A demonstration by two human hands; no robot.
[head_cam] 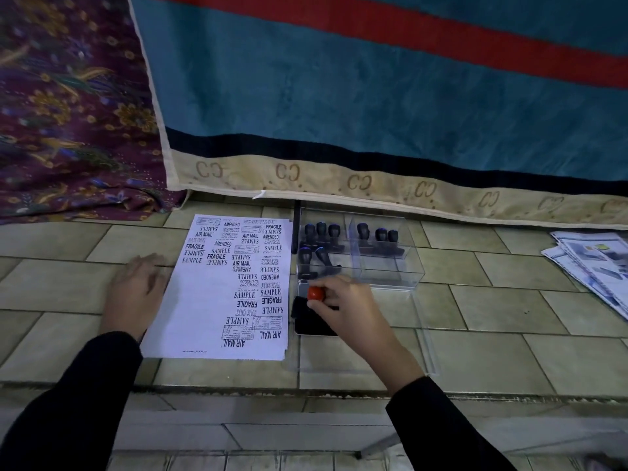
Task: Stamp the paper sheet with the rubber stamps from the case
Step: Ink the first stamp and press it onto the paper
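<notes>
- Gripping a red-topped stamp on the ink pad: my right hand, fingers curled round it.
- My left hand lies flat at the paper sheet's left edge, holding nothing.
- Sheet lies just left of the pad, right hand nearer.

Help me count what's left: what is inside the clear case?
Eight black-handled stamps sit in the case: six along the back, two at front left. Their rubber faces point down, hidden.
</notes>
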